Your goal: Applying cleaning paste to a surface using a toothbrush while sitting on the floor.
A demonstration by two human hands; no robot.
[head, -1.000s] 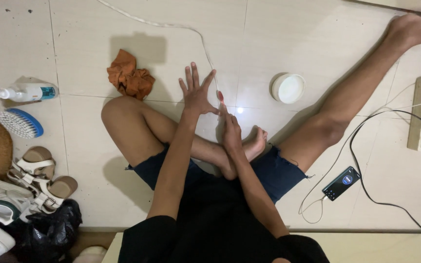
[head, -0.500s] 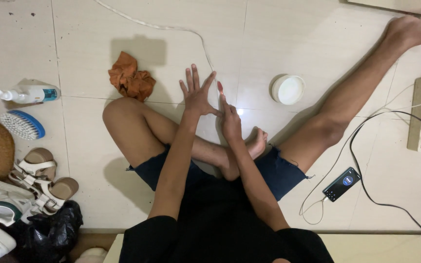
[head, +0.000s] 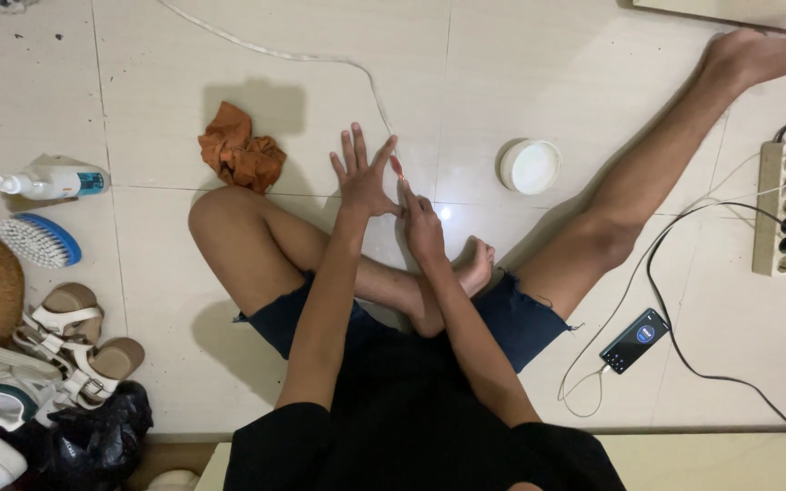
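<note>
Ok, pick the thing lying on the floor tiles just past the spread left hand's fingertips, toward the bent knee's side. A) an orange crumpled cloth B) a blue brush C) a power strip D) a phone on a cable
A: the orange crumpled cloth lies on the tiles just up and left of the spread left hand; the phone, strip and brush sit farther off.

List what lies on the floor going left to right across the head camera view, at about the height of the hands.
Spray bottle → orange cloth → left hand → right hand, holding a small red-tipped thing → round white container → white power strip.
</note>
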